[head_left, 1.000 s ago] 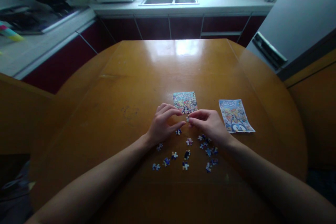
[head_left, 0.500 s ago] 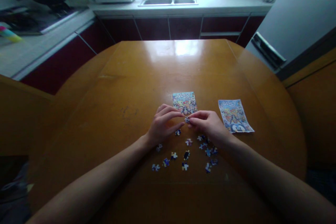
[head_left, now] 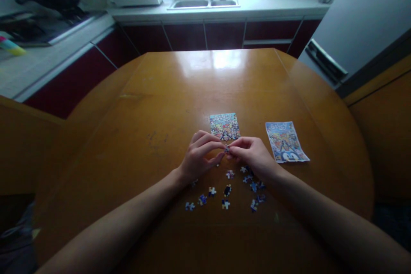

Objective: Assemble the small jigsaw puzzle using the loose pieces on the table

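A small jigsaw puzzle piece [head_left: 226, 149] is pinched between the fingertips of my right hand [head_left: 252, 153]. My left hand [head_left: 202, 154] meets it from the other side, its thumb and index fingertip closed on the same piece. Just beyond the fingertips lies the partly assembled puzzle [head_left: 224, 126], its upper rows joined and its near edge uneven. Loose pieces lie below the hands, among them a dark one [head_left: 227, 190], a white-and-blue one [head_left: 212, 191] and a pinkish one [head_left: 230, 174]. Another piece is mostly covered by my left hand.
A creased picture sheet [head_left: 285, 141] with a penguin lies right of my right hand. Several more pieces cluster beneath my right wrist, including a light blue one [head_left: 253, 186]. The wooden table [head_left: 154, 102] reaches toward a counter with a sink [head_left: 189, 4].
My left thumb and index finger have closed in onto the piece that my right hand holds. Both hands have dropped slightly toward me, and the view has shifted a little.
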Available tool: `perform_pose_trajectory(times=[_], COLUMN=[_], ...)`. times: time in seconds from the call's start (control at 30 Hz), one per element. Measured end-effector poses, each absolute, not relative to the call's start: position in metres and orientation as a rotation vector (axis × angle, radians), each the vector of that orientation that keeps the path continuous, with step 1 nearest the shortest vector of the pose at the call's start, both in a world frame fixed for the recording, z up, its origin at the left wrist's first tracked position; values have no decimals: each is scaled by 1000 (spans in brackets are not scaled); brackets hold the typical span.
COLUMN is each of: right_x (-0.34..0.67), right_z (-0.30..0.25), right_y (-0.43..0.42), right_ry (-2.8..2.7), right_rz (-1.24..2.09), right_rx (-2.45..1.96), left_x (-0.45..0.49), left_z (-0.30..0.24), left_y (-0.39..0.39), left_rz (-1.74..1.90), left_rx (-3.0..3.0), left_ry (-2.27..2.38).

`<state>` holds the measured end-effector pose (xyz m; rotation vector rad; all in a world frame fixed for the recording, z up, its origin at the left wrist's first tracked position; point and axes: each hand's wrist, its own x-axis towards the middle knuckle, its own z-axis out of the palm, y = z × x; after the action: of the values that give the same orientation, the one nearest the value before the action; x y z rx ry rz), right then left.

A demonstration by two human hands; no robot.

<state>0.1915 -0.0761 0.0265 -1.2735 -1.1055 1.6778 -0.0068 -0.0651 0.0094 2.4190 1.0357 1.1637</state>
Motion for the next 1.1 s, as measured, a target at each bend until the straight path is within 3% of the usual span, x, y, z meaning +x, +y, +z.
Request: perform_pose_trajectory(times=[0.5,1.1], right_x=[199,200], right_z=[19,15], right_y=[-59,-57], right_ry=[-1197,-1193], right_rz=[1398,1404], right_rx=[-1359,-1346], left_x=[-16,-18], left_z=[1,-6], left_y=[-52,-52], left_rz=[1014,937], left_rx=[2354,2315], left_ry=[1484,1596])
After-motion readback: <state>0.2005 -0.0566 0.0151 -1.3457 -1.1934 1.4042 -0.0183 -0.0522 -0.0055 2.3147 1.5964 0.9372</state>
